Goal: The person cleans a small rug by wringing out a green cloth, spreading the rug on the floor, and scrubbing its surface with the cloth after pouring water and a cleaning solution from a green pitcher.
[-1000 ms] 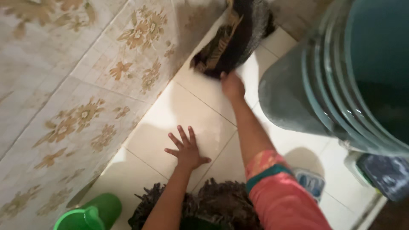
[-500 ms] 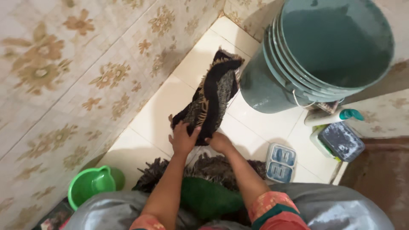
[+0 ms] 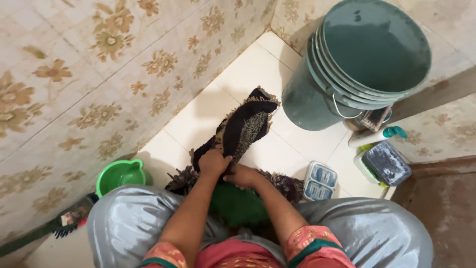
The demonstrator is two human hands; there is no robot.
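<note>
A dark patterned cloth (image 3: pixel 245 126) with a fringed edge lies stretched out on the cream floor tiles (image 3: pixel 238 79). My left hand (image 3: pixel 214 162) is closed on the near end of this cloth. My right hand (image 3: pixel 242 176) presses on the cloth right beside it, fingers curled over the fabric. More of the dark fabric (image 3: pixel 282 181) is bunched under my hands, over a green item (image 3: pixel 238 203) between my knees. I squat, grey-clad knees on either side.
A large green-grey bucket (image 3: pixel 317 99) stands at the far right. A small green mug (image 3: pixel 119 174) sits at the left by the floral tiled wall (image 3: pixel 74 89). A white soap block (image 3: pixel 320 181), a bottle (image 3: pixel 374 135) and a dark box (image 3: pixel 386 164) lie right.
A second ago my right hand reached far out to the cloth and my left lay flat on the floor. Now both hands grip the cloth's near end, close to my knees.
</note>
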